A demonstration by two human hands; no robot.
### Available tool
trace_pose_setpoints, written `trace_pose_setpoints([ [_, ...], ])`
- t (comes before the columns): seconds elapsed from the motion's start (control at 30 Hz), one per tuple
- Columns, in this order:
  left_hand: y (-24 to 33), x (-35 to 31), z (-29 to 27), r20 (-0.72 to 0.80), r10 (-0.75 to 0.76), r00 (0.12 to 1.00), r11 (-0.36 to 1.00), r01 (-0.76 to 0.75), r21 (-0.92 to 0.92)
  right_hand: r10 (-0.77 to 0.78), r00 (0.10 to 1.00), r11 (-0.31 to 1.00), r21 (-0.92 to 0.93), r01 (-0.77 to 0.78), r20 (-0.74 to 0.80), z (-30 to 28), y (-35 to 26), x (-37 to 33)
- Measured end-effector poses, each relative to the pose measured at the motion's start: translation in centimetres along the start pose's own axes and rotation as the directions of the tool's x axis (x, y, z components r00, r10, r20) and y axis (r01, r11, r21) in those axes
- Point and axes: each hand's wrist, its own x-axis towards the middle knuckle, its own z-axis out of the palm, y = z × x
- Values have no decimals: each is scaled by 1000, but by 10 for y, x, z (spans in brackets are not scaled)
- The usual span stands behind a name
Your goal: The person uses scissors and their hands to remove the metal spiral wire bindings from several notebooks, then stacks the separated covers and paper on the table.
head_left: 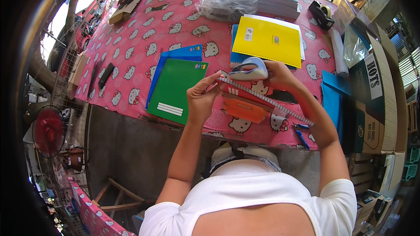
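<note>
Head view: a pale-coiled notebook (262,96), its cover apparently red but poorly seen, is held tilted above the near desk (166,30) by the pinching grip of the left hand (204,95); a rounded blue-and-white device (250,70) is grasped by the right hand (279,75) near its left end.

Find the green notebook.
In the head view, the green notebook lies left of centre on the pink tablecloth, overlapping a blue notebook, just left of the left hand.

Bright daylight; dark, bent, seemingly soft edges
</note>
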Motion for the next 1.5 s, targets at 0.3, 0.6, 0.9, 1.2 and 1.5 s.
trace_pose_setpoints([
  [0.3,16,36,8,309,113,944,994,-105,-42,436,707,529,-477,-701,-556,-2,103,-155],
  [0.6,168,-18,18,310,641,702,636,-712,297,215,891,803,-447,-395,-400,56,83,-256],
  [0.9,40,-73,45,254,260,932,829,-350,437,539,790,842,178,-509,-291,65,11,-238],
  [1.2,47,-69,42,352,365,862,724,-500,475,-51,923,995,-94,16,-382,47,-112,-166],
  [1.5,48,-58,30,358,452,817,689,-574,442,106,805,-42,811,-583,584,49,-79,-151],
])
